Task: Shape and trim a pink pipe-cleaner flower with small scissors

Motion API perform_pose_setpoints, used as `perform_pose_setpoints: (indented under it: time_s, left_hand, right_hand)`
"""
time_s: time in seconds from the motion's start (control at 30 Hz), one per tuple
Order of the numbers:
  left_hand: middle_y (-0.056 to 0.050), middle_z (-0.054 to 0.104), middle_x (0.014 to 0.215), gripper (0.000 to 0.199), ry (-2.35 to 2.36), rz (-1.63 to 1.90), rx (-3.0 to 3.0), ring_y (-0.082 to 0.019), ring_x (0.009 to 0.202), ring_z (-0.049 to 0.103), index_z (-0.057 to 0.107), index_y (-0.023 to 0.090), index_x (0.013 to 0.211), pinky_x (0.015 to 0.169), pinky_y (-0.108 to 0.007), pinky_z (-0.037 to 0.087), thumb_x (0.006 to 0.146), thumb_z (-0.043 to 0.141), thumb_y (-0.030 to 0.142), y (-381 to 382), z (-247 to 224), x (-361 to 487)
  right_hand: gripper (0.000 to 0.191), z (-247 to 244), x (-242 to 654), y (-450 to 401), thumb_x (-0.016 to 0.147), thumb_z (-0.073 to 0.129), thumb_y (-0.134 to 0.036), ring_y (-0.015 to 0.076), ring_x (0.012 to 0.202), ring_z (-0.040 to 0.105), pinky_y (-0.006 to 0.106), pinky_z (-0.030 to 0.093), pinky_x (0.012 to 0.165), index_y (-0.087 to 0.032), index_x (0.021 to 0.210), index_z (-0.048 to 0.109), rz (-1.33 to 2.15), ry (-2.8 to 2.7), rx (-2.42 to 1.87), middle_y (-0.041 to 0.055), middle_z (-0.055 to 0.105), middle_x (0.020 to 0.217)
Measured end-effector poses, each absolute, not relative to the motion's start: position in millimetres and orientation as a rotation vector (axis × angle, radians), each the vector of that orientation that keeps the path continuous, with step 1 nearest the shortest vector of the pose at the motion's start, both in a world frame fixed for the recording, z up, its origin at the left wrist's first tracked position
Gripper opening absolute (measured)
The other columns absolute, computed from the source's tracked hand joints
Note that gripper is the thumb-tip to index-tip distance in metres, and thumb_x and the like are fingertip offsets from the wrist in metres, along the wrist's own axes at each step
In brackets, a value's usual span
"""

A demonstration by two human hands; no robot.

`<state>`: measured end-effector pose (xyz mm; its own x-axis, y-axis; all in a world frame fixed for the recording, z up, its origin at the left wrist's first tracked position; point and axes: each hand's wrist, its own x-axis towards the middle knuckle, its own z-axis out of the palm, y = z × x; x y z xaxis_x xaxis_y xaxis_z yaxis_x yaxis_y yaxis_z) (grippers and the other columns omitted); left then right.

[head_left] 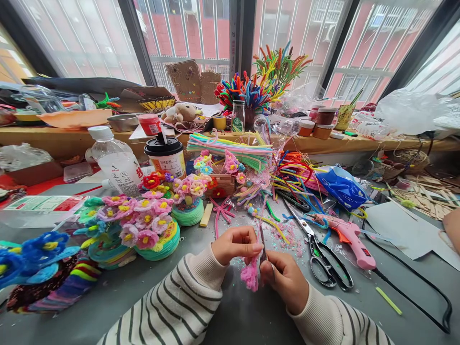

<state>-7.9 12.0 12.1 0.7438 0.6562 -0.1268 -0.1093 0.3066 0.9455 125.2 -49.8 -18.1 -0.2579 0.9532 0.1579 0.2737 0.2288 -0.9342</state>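
Observation:
My left hand (237, 244) pinches a pink fuzzy pipe-cleaner flower (250, 275) near its top, and the flower hangs below the fingers. A thin pink stem rises above my fingertips. My right hand (287, 278) is closed around small dark scissors (263, 239), their narrow blades pointing up right beside the flower. My right fingers hide most of the handles. Pink fuzz clippings (283, 232) and a yellow pipe cleaner (275, 226) lie just beyond my hands. Close by on the left is a joined bunch of pink pipe cleaners (222, 211).
Large black-handled scissors (319, 258) and a pink glue gun (354, 242) with a black cord lie to the right. Pots of pipe-cleaner flowers (147, 220) crowd the left, before a plastic bottle (117, 160) and a lidded cup (165, 155). Pastel pipe-cleaner bundles (233, 151) lie behind.

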Motion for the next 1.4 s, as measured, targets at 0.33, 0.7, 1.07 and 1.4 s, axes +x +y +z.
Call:
perform_pose_setpoints:
  time_s: [0.33,0.7,1.07,1.4]
  left_hand:
    - [0.005,0.048,0.039,0.026,0.561,0.535,1.154,-0.003,0.036,0.041,0.044,0.012,0.051,0.037,-0.017,0.029,0.052,0.064,0.029,11.6,12.5,-7.0]
    - [0.006,0.047,0.039,0.027,0.580,0.547,1.175,-0.003,0.035,0.042,0.042,0.012,0.051,0.038,-0.016,0.031,0.053,0.063,0.029,13.3,11.4,-7.4]
    - [0.006,0.048,0.039,0.028,0.581,0.509,1.178,-0.003,0.035,0.042,0.042,0.012,0.051,0.037,-0.015,0.031,0.051,0.064,0.030,10.4,14.1,-6.0]
    - [0.005,0.049,0.040,0.028,0.585,0.495,1.184,-0.004,0.036,0.043,0.043,0.012,0.051,0.038,-0.017,0.032,0.051,0.064,0.030,9.9,11.8,-6.5]
  right_hand:
    - [0.054,-13.3,123.3,-49.9,0.068,0.024,-0.063,0.0091,0.045,0.031,0.021,0.024,0.042,-0.015,0.057,0.046,1.034,-1.770,-1.109,-0.0026,0.034,0.048]
    - [0.050,-13.8,124.3,-49.7,0.069,0.029,-0.059,0.0084,0.042,0.034,0.021,0.026,0.042,-0.015,0.048,0.041,0.981,-1.758,-1.221,-0.0023,0.039,0.044]
    - [0.054,-14.1,123.4,-50.7,0.068,0.024,-0.063,0.0092,0.043,0.034,0.021,0.028,0.043,-0.015,0.049,0.042,1.052,-1.737,-1.112,-0.0012,0.037,0.045]
    - [0.050,-13.9,125.9,-49.4,0.069,0.030,-0.060,0.0087,0.043,0.037,0.021,0.028,0.044,-0.016,0.046,0.039,1.002,-1.717,-1.224,-0.0015,0.042,0.044]
